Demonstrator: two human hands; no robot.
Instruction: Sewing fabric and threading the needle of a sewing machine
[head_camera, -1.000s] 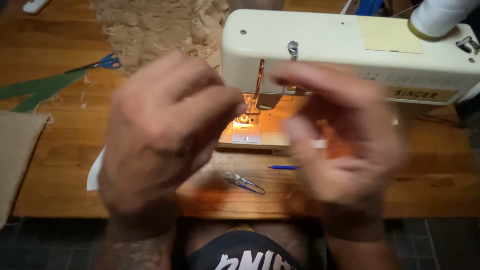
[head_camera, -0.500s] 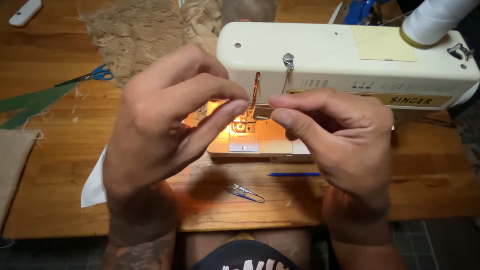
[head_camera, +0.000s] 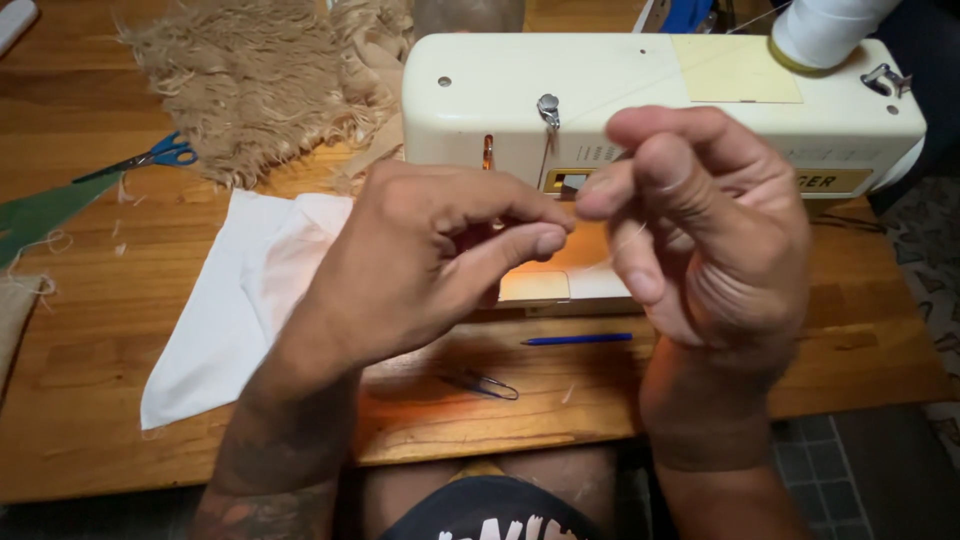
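Clearly, a fine thread (head_camera: 622, 243) is pinched between the closed fingertips of the left hand (head_camera: 430, 265) and the right hand (head_camera: 700, 230), held taut before the cream sewing machine (head_camera: 620, 110) for control.

Warm, fairly bright indoor light falls from above; the sewing machine (head_camera: 660, 100) carries its own small lamp, glowing orange-yellow between the hands; both hands cast soft shadows on the near table (head_camera: 130, 300); slight motion blur softens the right hand (head_camera: 700, 240); straight edges bow a little toward the corners.
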